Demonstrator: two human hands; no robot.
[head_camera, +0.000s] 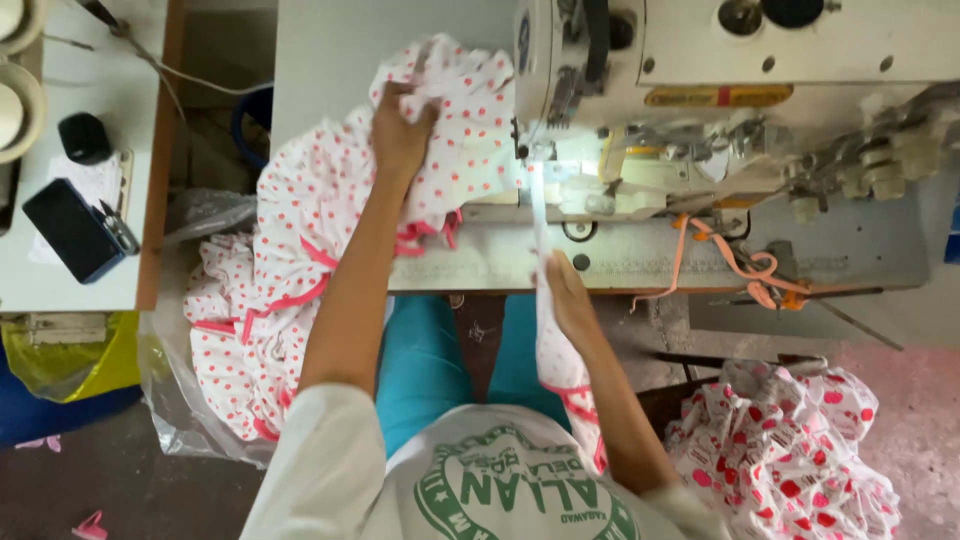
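My left hand (400, 130) grips a bunched white fabric with pink dots (300, 210) on the sewing table, to the left of the machine's needle area. My right hand (570, 300) presses a narrow strip of the same dotted fabric (540, 215) at the table's front edge, below the lit needle area (535, 160). The strip runs from the presser foot down past my right hand to my lap. The cream industrial sewing machine (700, 90) fills the upper right.
A pink binding tape (735, 262) hangs from the machine's front. A pile of white fabric with red print (790, 450) lies at the lower right. A side table (140, 120) at the left holds a black case, small snips and thread cones. A clear plastic bag (170, 400) sits beneath the dotted fabric.
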